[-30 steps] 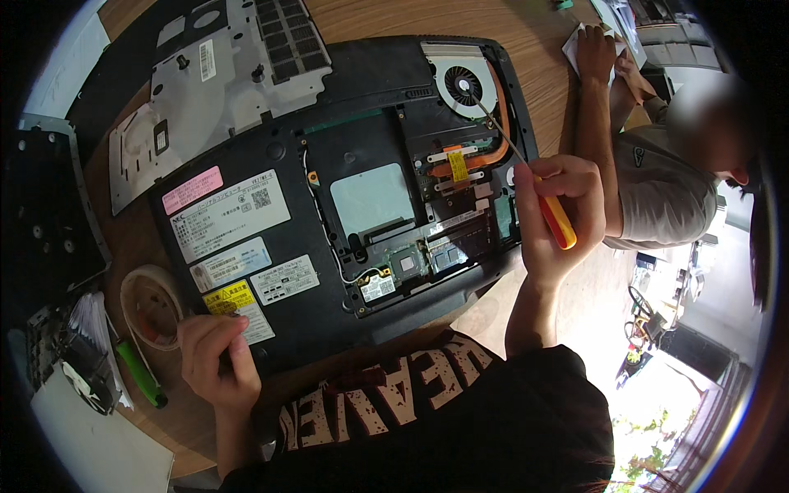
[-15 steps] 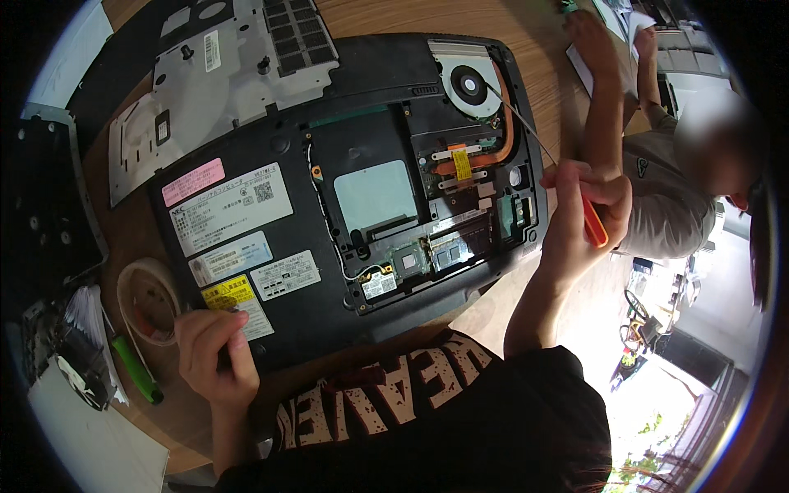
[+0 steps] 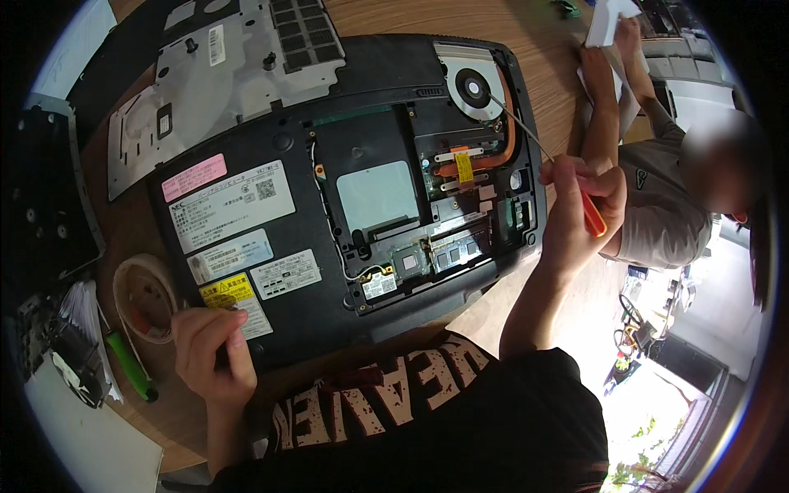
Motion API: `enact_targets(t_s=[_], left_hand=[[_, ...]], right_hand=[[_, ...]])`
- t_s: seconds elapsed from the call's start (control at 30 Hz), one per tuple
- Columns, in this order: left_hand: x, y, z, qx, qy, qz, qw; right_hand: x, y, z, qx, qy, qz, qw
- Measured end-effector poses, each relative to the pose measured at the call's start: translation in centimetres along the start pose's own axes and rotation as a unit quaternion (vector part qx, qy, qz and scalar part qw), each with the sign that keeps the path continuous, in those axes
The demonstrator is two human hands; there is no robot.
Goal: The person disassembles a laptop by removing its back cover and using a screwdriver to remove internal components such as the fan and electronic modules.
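An opened black laptop [image 3: 316, 316] lies upside down on the wooden table, with its fan [image 3: 473, 88], copper heat pipe [image 3: 500, 158] and inner boards exposed. My right hand [image 3: 575, 205], beyond the laptop's right edge, is closed round a screwdriver [image 3: 595, 218] with a red-orange handle. Its thin shaft slants up and left, its tip over the fan area; whether it touches cannot be made out. My left hand [image 3: 215, 353] is at the laptop's lower left edge beside a yellow label [image 3: 226, 291]. Its fingers are curled, thumb and fingertip close together; anything between them is too small to name.
The removed bottom cover [image 3: 222, 94] rests along the laptop's far left edge. At the left are a tape roll [image 3: 123, 300], a green-handled tool [image 3: 130, 366] and a dark panel [image 3: 53, 189]. A co-worker [image 3: 657, 177] sits at the right, holding white paper [image 3: 606, 20].
The co-worker's hands have shifted, and the white paper is now raised at the top right. My right hand and the screwdriver have moved very slightly; my left hand stays in place.
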State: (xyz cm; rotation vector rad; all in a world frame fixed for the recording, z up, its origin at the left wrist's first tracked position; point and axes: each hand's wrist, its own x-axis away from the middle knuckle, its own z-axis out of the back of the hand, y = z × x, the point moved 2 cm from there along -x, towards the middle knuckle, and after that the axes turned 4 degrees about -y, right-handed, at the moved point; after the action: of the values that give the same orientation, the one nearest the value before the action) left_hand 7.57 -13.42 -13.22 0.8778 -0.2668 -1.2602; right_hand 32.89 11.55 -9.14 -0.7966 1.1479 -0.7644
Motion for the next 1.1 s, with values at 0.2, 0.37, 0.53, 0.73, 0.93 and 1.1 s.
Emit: enact_targets(t_s=[0.2,0.37,0.53,0.73,0.93,1.1], left_hand=[[-0.1,0.1,0.1,0.000,-0.004,0.001,1.000],[0.1,-0.1,0.0,0.000,-0.003,0.002,1.000],[-0.1,0.0,0.0,-0.005,-0.002,-0.002,1.000],[0.1,-0.1,-0.1,-0.006,0.003,0.005,1.000],[0.0,-0.1,-0.2,-0.009,-0.002,0.002,1.000],[-0.2,0.0,-0.1,-0.004,0.001,0.000,1.000]], right_hand=[[0.0,0.5,0.4,0.043,-0.040,-0.013,0.998],[0.0,0.5,1.2,-0.164,-0.022,-0.034,0.986],[-0.1,0.9,0.7,0.036,0.005,0.023,0.999],[-1.0,0.6,2.4,-0.378,-0.097,-0.122,0.913],[-0.5,0.6,1.7,-0.055,0.069,-0.025,0.996],[-0.9,1.7,1.0,0.015,0.040,-0.026,0.999]])
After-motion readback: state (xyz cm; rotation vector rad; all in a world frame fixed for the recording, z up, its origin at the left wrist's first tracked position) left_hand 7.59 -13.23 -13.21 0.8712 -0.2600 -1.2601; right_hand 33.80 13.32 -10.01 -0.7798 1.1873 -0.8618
